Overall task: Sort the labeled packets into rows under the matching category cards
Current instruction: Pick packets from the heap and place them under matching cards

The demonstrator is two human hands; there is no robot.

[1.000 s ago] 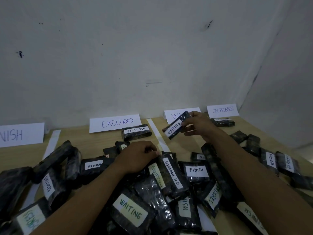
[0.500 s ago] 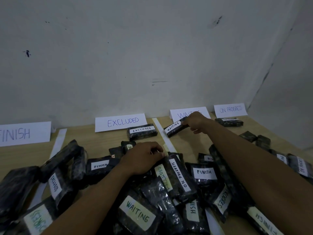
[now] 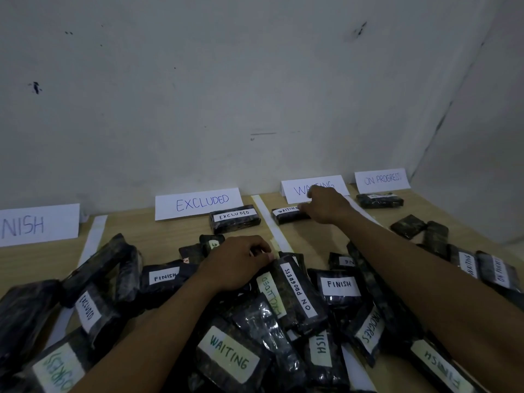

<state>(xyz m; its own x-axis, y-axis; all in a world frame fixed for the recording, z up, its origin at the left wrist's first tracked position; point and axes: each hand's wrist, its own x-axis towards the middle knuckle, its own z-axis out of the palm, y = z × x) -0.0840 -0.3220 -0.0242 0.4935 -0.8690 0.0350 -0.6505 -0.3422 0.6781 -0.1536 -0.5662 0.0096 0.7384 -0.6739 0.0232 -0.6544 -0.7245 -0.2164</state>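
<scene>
Up at the far side, the right hand's (image 3: 329, 207) fingers (image 3: 304, 207) are bent over the right end of the WAITING packet (image 3: 286, 215) and hold it there. The packet lies flat on the bench (image 3: 320, 239), label up, just near of the WAITING card (image 3: 296, 190), which the hand partly covers. A paper strip (image 3: 272, 222) runs along the packet's left end.

Left of that strip, 1 EXCLUDED packet (image 3: 234, 218) sits below the EXCLUDED card (image 3: 198, 202). To the right, 1 dark packet (image 3: 380, 200) lies under the ON PROGRESS card (image 3: 382, 180). The FINISH card (image 3: 37, 224) stands at the far left, cut off by the frame edge.

Nearer, the left hand (image 3: 238, 263) rests on the heap of packets (image 3: 158, 279) with its fingers (image 3: 261, 249) curled, the tips touching the far end of an ON PROGRESS packet (image 3: 297, 293). Whether they grip it, I cannot tell. The heap spreads across the near bench, its labels facing many ways, and a few more packets lie loose along the right side.
</scene>
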